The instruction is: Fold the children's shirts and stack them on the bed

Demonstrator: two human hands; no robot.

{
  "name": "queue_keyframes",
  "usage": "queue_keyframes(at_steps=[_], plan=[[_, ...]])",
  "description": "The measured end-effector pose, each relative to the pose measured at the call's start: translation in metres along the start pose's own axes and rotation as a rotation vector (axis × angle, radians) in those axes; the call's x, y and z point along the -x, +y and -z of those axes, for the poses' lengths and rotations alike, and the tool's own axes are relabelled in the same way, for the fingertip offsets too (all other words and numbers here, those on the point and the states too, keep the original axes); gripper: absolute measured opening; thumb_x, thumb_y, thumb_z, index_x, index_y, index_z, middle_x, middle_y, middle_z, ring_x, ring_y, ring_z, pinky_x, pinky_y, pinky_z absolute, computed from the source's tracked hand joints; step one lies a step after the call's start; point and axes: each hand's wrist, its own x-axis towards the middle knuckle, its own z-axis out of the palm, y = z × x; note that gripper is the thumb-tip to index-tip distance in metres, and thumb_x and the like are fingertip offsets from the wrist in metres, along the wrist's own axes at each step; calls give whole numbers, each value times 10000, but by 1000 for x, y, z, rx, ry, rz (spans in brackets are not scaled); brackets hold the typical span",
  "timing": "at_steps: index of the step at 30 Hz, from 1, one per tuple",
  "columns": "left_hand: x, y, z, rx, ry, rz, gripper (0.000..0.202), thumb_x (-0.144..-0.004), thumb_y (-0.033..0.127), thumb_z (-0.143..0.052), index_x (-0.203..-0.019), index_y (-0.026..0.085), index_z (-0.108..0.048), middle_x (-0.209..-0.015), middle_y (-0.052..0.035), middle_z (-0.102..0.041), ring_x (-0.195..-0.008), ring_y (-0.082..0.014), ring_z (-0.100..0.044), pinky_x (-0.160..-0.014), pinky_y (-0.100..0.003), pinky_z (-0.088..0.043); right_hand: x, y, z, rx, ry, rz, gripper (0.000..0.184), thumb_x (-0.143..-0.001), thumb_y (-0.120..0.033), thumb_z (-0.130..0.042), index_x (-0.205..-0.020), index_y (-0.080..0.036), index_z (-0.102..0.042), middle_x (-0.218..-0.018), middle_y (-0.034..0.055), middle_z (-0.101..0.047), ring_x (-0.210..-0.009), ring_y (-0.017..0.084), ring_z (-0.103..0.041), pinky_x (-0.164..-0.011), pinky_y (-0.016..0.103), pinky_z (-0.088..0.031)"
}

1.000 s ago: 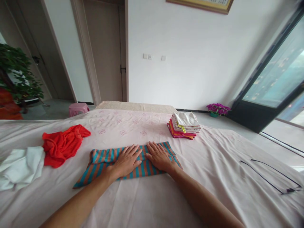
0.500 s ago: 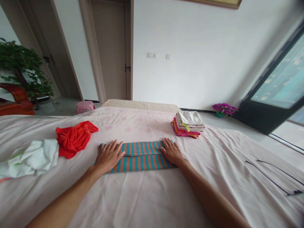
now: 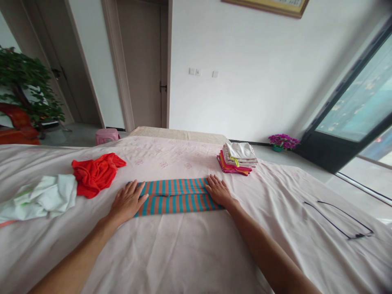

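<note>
A teal and orange striped cloth (image 3: 176,197) lies folded into a long flat band on the pale pink bed sheet (image 3: 190,253). My left hand (image 3: 127,200) rests flat on its left end, fingers stretched out. My right hand (image 3: 218,190) lies flat on its right end, fingers also spread. Neither hand grips anything.
A crumpled red garment (image 3: 96,173) and a white one (image 3: 45,198) lie to the left. A stack of folded clothes (image 3: 237,158) sits behind my right hand. A black hanger (image 3: 339,218) lies at the right. A pink stool (image 3: 106,135), plant and door stand beyond.
My hands have slid apart from the cloth's middle to its two ends, and the cloth now lies smoother and straighter.
</note>
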Motion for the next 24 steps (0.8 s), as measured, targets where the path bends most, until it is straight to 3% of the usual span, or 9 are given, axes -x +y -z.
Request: queue_keyframes(at_steps=[7,12,14,16,19,24], plan=[[0,-2,-4,15,31,-2,603,-956,498,-364,-1490,222,-417,-1552,-147,-389,-1422,-323,-352,-1112,-487,-293,9,23,-4,-142,-12,-15,579,-1024,-470,-249,-1551,-234,-283,-1619,32,-236,-1499,219,-172,-1203,459,-164],[0,-4,-6,33,49,-16,606,-950,492,-378,-1480,205,-435,-1529,-172,-415,-1403,-345,-377,-1096,-503,-307,8,42,-6,-350,39,23,511,-994,-339,-350,-1482,-208,-427,-1577,59,-347,-1459,211,-290,-1189,400,-219],[0,-3,-5,46,62,-20,604,-947,489,-382,-1472,198,-449,-1523,-174,-423,-1397,-348,-383,-1095,-505,-307,7,50,-3,-459,69,-39,478,-955,-273,-410,-1411,-184,-519,-1490,81,-480,-1374,198,-431,-1145,340,-302],[0,-3,-5,64,75,-21,597,-945,480,-388,-1462,192,-465,-1516,-173,-433,-1395,-347,-385,-1095,-504,-309,6,57,4,-539,89,-195,437,-924,-250,-456,-1334,-176,-588,-1369,86,-598,-1257,189,-549,-1068,295,-384],[1,-2,-4,80,81,-15,584,-941,470,-401,-1448,191,-485,-1506,-166,-449,-1386,-345,-398,-1095,-503,-313,4,64,15,-564,68,-400,398,-916,-311,-493,-1260,-164,-627,-1205,105,-689,-1090,208,-648,-930,293,-468],[1,-3,-7,63,95,-30,561,-953,459,-377,-1432,198,-505,-1497,-153,-464,-1372,-341,-417,-1098,-500,-318,2,61,29,-543,-115,-467,425,-816,-458,-638,-1107,-152,-682,-816,76,-739,-683,184,-686,-667,266,-489]])
